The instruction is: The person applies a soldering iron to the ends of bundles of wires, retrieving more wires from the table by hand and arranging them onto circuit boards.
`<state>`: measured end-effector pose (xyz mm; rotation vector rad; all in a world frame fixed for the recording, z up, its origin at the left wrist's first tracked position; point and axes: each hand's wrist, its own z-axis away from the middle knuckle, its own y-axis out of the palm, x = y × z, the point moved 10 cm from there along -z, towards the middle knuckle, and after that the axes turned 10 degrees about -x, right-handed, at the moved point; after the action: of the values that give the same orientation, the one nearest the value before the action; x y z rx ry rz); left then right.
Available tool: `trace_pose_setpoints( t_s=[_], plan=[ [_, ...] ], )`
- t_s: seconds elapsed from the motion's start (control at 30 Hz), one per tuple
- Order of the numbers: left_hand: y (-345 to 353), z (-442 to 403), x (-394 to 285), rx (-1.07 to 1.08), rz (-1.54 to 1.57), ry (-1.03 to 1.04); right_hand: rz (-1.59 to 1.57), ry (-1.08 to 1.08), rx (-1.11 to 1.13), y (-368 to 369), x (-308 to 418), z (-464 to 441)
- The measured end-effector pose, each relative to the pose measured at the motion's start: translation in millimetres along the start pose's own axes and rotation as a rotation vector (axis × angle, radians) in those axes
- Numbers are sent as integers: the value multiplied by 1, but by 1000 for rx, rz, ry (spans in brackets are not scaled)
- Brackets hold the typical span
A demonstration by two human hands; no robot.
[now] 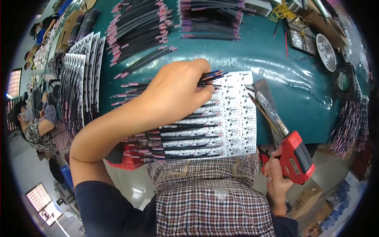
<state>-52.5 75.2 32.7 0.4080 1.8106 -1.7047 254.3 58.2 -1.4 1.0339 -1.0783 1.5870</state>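
Note:
My left hand (pixel 179 87) reaches across a white circuit board panel (pixel 241 122), fingers closed on several thin black wires (pixel 213 76) with blue and orange ends. Rows of black wires with pink ends lie over the panel's left part, below that hand. On the right, my right hand (pixel 275 175) grips a red soldering gun (pixel 295 158) by its handle. The gun's long metal tip and a thin feed tube point at the panel's upper right edge, close to the held wire ends. Whether the tip touches the panel I cannot tell.
Bundles of black wires (pixel 138 29) lie at the back of the green table (pixel 284 83). Wired panels (pixel 73 83) stand at the left. A round metal dish (pixel 325 52) and yellow cord (pixel 281 12) are at the back right. A co-worker (pixel 37 124) sits on the left.

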Motion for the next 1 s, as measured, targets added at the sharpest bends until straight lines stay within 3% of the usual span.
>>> trace_pose_setpoints(
  t_s=[0.3,0.37,0.5,0.57,0.77,1.0],
  plan=[
    [35,30,4,-179,45,15,39,48,78,7,-15,7],
    [39,31,6,-175,78,-18,208,-65,122,9,-10,7],
    [41,32,3,-245,16,52,265,-2,142,13,-18,7],
    [41,30,0,-283,1,85,292,-71,162,19,-14,5],
    [38,30,0,-329,9,95,313,-171,151,22,-11,2],
    [38,29,1,-354,27,107,284,-126,178,27,-14,-2]
  ],
)
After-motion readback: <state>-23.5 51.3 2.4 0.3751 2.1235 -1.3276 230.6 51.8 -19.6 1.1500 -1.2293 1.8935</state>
